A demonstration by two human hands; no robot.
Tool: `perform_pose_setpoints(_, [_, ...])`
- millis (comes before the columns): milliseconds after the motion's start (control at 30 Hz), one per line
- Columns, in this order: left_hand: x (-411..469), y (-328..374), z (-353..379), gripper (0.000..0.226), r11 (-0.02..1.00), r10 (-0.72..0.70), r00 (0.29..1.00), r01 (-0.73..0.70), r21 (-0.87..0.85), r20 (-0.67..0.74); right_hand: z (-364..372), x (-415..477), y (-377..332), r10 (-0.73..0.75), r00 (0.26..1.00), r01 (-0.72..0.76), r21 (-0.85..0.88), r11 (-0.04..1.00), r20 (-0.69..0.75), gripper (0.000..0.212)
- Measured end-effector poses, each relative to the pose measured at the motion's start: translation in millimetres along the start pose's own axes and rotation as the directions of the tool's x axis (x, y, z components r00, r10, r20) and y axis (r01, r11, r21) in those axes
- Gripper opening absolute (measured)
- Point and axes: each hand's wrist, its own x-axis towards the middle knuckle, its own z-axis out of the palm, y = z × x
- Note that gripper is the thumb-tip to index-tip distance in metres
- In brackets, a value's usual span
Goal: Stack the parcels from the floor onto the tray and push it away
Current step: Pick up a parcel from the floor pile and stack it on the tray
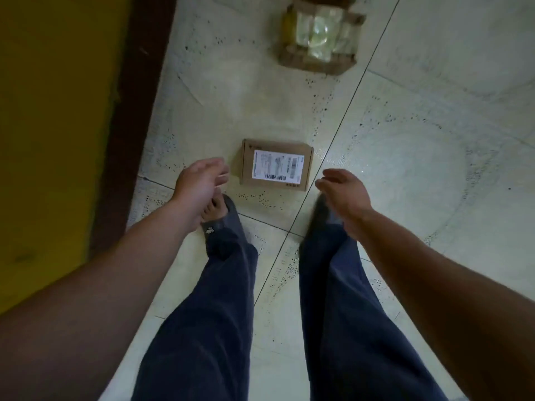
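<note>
Pale tiled floor (434, 134) seen from above, with a yellow wall (52, 111) on the left. A tape-wrapped parcel (318, 36) lies farther off. A smaller labelled parcel (276, 164) lies between the left hand (199, 182) and the right hand (344, 192), both loosely spread and holding nothing

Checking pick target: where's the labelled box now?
Head view: the labelled box lies flat on the floor, centre, between the left hand and right hand, touched by neither; a taped parcel sits farther ahead.
</note>
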Motion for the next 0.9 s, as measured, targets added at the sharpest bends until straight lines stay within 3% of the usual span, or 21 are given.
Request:
perform_pose_setpoints(300, [125,-51,63,0.055,0.971,-0.117,0.993,0.112,0.21,0.01,63,123,51,0.124,0.992,-0.123,-0.018,0.992,0.018,0.054])
perform_pose_setpoints(467, [143,-61,71,0.039,0.977,-0.11,0.992,0.096,0.188,0.066,75,139,64,0.083,0.996,-0.084,0.032,0.996,0.032,0.034])
perform_pose_setpoints(667, [129,-55,61,0.037,0.99,-0.079,0.995,0.071,0.12,0.063,71,118,54,0.027,0.999,-0.029,0.144,0.989,0.02,0.032])
perform_pose_setpoints(900, [57,-13,33,0.04,0.998,0.065,0.997,-0.064,-0.024,0.037,28,43,11,-0.101,0.994,0.112,0.315,0.942,-0.051,0.04])
